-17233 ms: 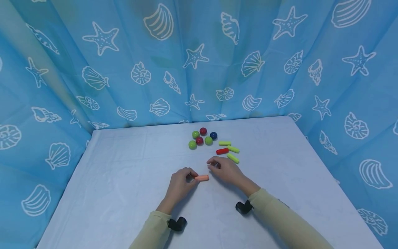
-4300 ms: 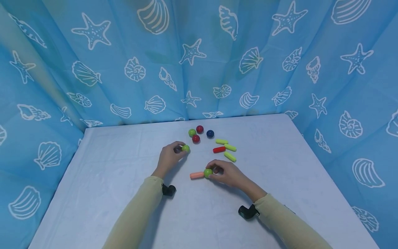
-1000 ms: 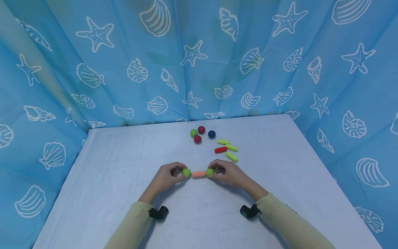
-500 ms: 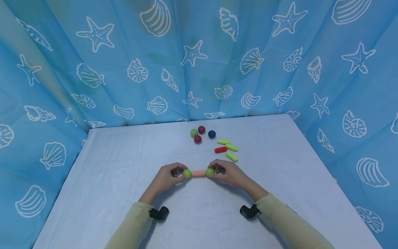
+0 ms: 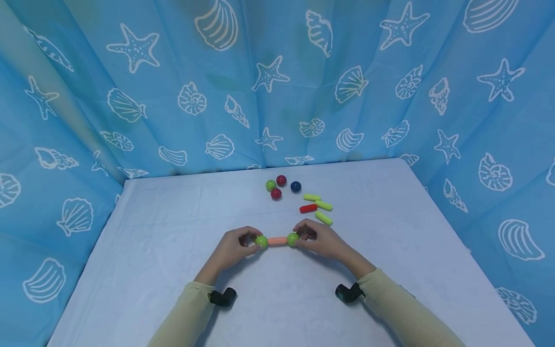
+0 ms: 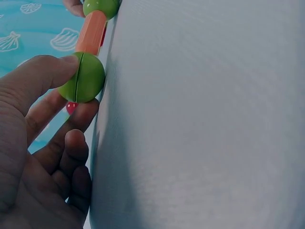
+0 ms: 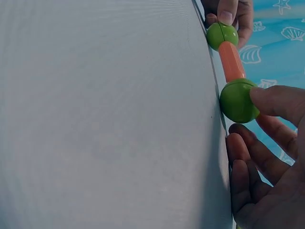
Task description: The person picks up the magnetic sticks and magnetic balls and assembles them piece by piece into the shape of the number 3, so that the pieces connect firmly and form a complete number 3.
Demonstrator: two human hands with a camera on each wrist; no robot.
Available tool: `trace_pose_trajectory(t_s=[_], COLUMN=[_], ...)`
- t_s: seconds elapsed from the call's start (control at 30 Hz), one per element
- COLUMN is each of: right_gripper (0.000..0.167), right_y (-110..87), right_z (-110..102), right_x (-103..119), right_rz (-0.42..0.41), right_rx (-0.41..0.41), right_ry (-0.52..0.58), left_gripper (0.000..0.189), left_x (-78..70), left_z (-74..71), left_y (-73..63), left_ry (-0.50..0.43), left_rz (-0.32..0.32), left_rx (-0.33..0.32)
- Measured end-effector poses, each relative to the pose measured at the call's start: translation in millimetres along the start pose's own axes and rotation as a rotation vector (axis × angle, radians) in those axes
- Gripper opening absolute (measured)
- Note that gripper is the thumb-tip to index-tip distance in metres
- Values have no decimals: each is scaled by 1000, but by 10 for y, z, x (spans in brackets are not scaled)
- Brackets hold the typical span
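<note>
A ribbed orange stick joins two glossy balls in a row at the middle of the table. My left hand pinches the left green ball between thumb and fingers; a thin seam runs across that ball in the left wrist view. At the stick's other end my right hand holds the right green ball, its thumb on the ball's side and a finger behind. Both balls touch the stick's ends. The lower fingers of each hand curl loosely near the tabletop.
Behind the hands lie another green ball, two red balls and a dark blue ball. Right of them are a red stick and three yellow-green sticks. A blue shell-print curtain surrounds the white-covered table.
A second ago a small gap separated the left ball from the stick; now they touch. The right hand has shifted slightly up and right. Earlier, the left hand brought its ball from the back group.
</note>
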State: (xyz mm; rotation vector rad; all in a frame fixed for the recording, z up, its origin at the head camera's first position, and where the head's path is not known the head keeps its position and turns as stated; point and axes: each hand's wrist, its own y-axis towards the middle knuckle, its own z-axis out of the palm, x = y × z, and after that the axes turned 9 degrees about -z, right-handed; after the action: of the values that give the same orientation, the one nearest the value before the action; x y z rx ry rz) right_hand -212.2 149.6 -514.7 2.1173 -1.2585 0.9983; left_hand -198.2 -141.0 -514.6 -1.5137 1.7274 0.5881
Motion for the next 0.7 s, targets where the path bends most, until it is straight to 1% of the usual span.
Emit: trace_pose_trajectory(t_s=[0.17,0.43,0.7], right_gripper=[26,26,25], right_y=[10,21,27], right_z=[-9,3,16], right_x=[-12,-23,-18], right_rz=[-1,4,19], right_rx=[8,0,-11], right_ry=[8,13,22], left_gripper=[27,29,44], left_x=[-3,19,5], left_z=[8,31,23], left_y=[-4,-2,-7], left_ry=[-1,-7,5], left_rz=[-4,-20,0], left_rx=[-8,-23,-27])
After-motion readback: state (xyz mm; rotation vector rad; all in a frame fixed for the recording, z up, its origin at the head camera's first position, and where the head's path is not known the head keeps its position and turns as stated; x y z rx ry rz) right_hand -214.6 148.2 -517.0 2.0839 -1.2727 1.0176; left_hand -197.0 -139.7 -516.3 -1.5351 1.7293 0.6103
